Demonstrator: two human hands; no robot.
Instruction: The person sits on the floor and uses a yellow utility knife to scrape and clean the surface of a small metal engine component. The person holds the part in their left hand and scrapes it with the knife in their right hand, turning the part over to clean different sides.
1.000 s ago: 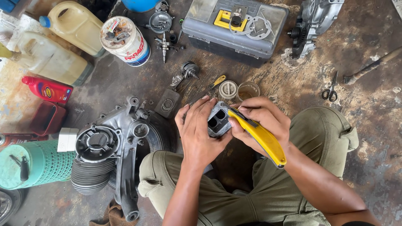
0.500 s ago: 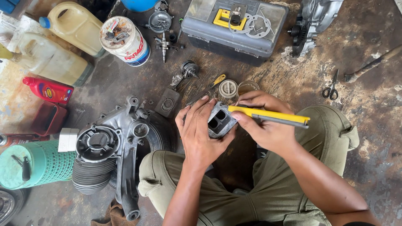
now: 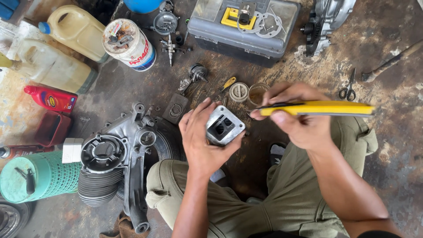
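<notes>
At the far left a green jug is cut off by the frame edge, and a wheel below it shows only in part. Beside it the engine case lies on the floor, its lower end hidden by my knee. My left hand grips a small metal block above my lap; it is grey, squarish, with a dark opening in its face. My right hand closes around a yellow knife, tip just beside the block; I cannot make out the blade.
</notes>
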